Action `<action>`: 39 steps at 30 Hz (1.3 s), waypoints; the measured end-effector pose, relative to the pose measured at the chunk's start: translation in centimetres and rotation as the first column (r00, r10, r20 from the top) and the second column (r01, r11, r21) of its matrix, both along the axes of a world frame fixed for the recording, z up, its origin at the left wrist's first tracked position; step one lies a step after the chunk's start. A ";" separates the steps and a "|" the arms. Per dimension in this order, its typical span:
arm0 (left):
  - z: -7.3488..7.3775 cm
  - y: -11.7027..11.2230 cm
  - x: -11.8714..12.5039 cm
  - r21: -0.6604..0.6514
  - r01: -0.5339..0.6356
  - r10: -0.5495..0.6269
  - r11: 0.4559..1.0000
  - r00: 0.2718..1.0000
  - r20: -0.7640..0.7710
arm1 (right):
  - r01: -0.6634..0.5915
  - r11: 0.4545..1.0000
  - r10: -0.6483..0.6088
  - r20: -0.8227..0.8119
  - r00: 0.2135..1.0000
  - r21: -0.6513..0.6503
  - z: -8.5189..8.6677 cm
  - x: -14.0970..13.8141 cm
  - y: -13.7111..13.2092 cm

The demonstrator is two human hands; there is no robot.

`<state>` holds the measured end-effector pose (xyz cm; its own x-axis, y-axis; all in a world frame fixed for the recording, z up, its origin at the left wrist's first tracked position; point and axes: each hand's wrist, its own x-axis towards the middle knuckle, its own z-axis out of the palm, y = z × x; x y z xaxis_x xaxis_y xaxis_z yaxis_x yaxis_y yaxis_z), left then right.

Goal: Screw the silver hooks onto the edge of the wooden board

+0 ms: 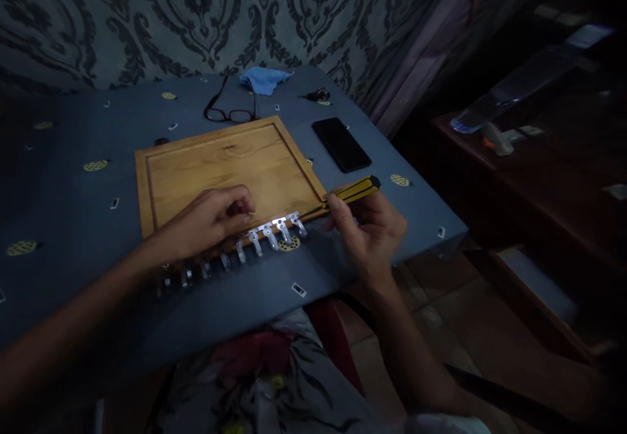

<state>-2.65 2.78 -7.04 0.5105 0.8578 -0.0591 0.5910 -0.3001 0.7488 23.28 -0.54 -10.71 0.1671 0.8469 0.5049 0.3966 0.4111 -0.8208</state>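
Observation:
A wooden panel with a raised frame (230, 160) lies flat on the table. Along its near edge runs a row of shiny metal hooks (270, 237), several of them hanging past the edge. My left hand (210, 218) rests over the panel's near side, close to the hooks, with its fingers curled together; whatever they may pinch is too small to make out. Gripped in my right hand (369, 228) is a yellow and black screwdriver (355, 190), at the panel's near right corner. Its dark shaft points left, toward the last hook on the right.
Right of the panel lies a black phone (341, 144). Eyeglasses (230, 115), a blue cloth (264, 80) and a small black object (317, 94) sit toward the back of the table (68, 199). A plastic bottle (524, 81) lies on a dark surface at right.

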 end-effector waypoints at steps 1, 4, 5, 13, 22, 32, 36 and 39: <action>-0.1 0.4 0.8 -0.024 0.038 -0.037 0.999 0.999 0.030 | 0.004 1.000 -0.004 0.008 1.000 0.000 0.0 0.0 0.0; -0.6 1.7 3.1 -0.030 0.157 -0.154 0.987 0.984 0.086 | 0.005 1.000 -0.005 0.013 1.000 -0.012 0.2 0.0 0.0; -0.8 2.2 3.7 -0.025 0.177 -0.174 0.984 0.980 0.098 | 0.003 1.000 -0.003 0.009 1.000 -0.024 0.2 0.0 0.0; -1.8 4.0 5.9 -0.189 0.240 -0.214 0.952 0.966 0.147 | 0.018 0.999 -0.018 -0.015 1.000 -0.027 0.2 0.0 -0.1; -2.4 5.6 6.6 -0.279 0.302 -0.284 0.912 0.953 0.103 | 0.077 0.996 -0.075 0.045 0.996 -0.043 0.2 0.0 -0.2; -2.5 6.3 7.3 -0.327 0.297 -0.287 0.897 0.955 0.078 | 0.026 1.000 -0.026 -0.003 1.000 0.012 -0.1 0.1 -0.1; -2.2 6.3 7.5 -0.334 0.286 -0.287 0.898 0.957 0.049 | 0.021 0.999 -0.021 -0.014 1.000 0.024 -0.1 0.0 -0.1; -2.1 6.4 7.7 -0.352 0.262 -0.270 0.898 0.962 0.027 | 0.022 0.999 -0.021 -0.022 1.000 0.026 -0.1 -0.1 -0.1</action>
